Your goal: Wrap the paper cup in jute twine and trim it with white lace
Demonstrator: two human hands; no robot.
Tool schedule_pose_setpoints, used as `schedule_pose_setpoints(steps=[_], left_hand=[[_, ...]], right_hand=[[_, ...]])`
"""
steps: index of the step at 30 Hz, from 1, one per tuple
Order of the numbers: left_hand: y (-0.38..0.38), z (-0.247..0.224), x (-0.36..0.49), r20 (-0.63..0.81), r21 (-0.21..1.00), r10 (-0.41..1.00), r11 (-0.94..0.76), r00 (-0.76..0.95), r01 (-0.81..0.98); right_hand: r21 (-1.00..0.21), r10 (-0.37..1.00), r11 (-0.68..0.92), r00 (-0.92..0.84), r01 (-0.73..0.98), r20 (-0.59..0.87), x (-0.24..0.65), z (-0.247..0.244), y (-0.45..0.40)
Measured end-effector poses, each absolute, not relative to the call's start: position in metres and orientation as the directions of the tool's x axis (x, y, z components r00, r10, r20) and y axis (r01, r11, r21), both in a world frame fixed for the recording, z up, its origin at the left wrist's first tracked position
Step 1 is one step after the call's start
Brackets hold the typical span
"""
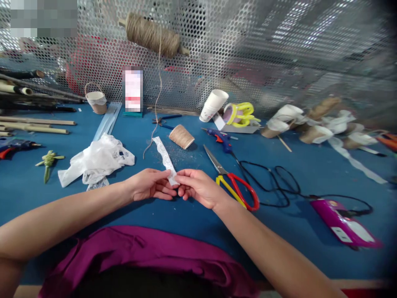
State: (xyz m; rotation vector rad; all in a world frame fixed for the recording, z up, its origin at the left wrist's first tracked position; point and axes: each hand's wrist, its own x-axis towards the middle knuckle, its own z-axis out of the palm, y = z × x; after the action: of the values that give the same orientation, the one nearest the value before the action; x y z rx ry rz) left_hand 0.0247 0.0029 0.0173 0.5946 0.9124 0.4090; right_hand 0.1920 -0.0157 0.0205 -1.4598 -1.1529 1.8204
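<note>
Between both hands is a short strip of white lace ribbon [165,156], its near end pinched and its far end lying toward the back of the table. My left hand [154,184] holds the strip's left edge under the thumb, the other fingers loosely extended beneath. From the right, my right hand [198,186] grips the same end between thumb and fingers. Just beyond stands a twine-wrapped cup [181,137], tipped on its side. Scissors with red and yellow handles [231,180] lie to the right of my right hand. A heap of white lace [101,160] rests left of my left hand.
A blue glue gun [221,138] trails a black cord to a purple power strip [344,223]. Behind are white paper cups [214,105], a yellow tape roll [240,114], pliers [167,120] and a small twine basket [96,102]. A twine spool [151,35] hangs on the mesh.
</note>
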Motion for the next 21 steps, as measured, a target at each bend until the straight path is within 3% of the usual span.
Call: schedule_pose_setpoints(steps=[4, 7, 9, 12, 17, 21], left_hand=[[0.002, 0.015, 0.029, -0.604, 0.652, 0.602, 0.750, 0.523, -0.111], [0.002, 0.013, 0.029, -0.602, 0.657, 0.612, 0.745, 0.513, -0.118], [0.001, 0.013, 0.029, -0.599, 0.661, 0.618, 0.741, 0.509, -0.121], [0.000, 0.014, 0.030, -0.601, 0.667, 0.633, 0.733, 0.488, -0.129], [-0.001, 0.014, 0.029, -0.593, 0.675, 0.655, 0.722, 0.468, -0.154], [-0.001, 0.012, 0.028, -0.547, 0.663, 0.687, 0.705, 0.479, -0.254]], right_hand=[[-0.877, 0.864, -0.390, -0.220, 0.280, -0.454, 0.191, 0.024, -0.020], [-0.833, 0.936, -0.259, -0.085, 0.489, -0.341, 0.206, 0.031, -0.023], [-0.737, 0.978, -0.196, 0.071, 0.646, -0.198, 0.225, 0.035, -0.026], [-0.538, 0.965, -0.245, 0.255, 0.807, -0.057, 0.253, 0.039, -0.034], [-0.373, 0.938, -0.337, 0.343, 0.865, -0.052, 0.272, 0.031, -0.039], [-0.434, 0.922, -0.379, 0.376, 0.818, -0.095, 0.279, 0.028, -0.035]])
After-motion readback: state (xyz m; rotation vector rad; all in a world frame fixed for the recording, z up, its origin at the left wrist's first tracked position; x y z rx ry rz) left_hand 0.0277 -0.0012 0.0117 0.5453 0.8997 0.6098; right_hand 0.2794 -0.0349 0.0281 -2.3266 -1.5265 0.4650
